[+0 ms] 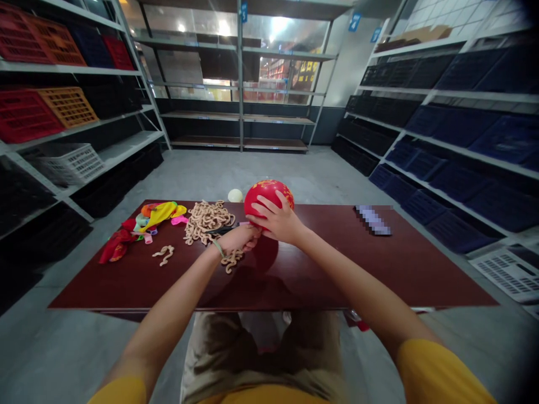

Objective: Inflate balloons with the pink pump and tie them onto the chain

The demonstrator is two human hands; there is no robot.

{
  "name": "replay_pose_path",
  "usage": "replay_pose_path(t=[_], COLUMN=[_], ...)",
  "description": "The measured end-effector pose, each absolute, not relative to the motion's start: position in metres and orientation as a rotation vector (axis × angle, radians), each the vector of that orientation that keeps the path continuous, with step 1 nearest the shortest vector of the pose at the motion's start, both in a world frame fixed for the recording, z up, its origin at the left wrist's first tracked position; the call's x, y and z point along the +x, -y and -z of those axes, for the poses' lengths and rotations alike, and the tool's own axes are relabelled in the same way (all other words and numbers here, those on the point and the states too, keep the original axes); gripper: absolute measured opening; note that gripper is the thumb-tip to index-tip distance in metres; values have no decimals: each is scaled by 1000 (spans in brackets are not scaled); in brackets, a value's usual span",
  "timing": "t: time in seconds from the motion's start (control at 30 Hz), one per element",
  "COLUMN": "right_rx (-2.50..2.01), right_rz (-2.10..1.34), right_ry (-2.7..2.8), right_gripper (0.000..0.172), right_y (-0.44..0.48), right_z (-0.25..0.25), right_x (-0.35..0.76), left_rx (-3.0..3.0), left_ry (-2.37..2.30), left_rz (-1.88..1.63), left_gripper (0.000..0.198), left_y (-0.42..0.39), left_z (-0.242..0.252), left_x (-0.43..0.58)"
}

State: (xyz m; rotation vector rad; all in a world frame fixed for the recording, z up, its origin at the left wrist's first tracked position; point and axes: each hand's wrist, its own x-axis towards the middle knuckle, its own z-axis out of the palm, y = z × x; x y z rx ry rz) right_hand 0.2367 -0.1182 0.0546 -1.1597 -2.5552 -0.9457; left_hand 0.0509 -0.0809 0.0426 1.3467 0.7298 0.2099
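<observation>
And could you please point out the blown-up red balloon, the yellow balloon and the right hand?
Blown-up red balloon [263,189]: head view, its upper part.
Yellow balloon [162,214]: head view, its middle.
Right hand [278,220]: head view, the back of it.

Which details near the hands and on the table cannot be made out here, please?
Head view throughout:
Neck of the red balloon: hidden by the left hand.
Part of the balloon's pattern: covered by the right hand.
Blurred item on the right of the table: pixelation covers it.
Black object beside the left hand: too small and dark to identify.
</observation>
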Motion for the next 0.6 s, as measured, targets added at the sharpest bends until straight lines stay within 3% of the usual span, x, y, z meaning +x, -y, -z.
replay_pose_path(t=[0.13,0.33,0.6], right_rx=[-1121,-1050,-1035], right_rz=[1135,1254,1153], right_ry=[2424,2275,2414], right_gripper=[34,24,31], right_y=[113,111,115], right_z=[-55,-67,-80], right_x=[234,238,243], left_rx=[1343,1349,1125], left_ry=[-748,-676,-651], left_rz=[-255,-359,-591], left_gripper=[30,38,42], left_y=[79,82,81], left_z=[-45,-63,-52], left_x=[49,40,32])
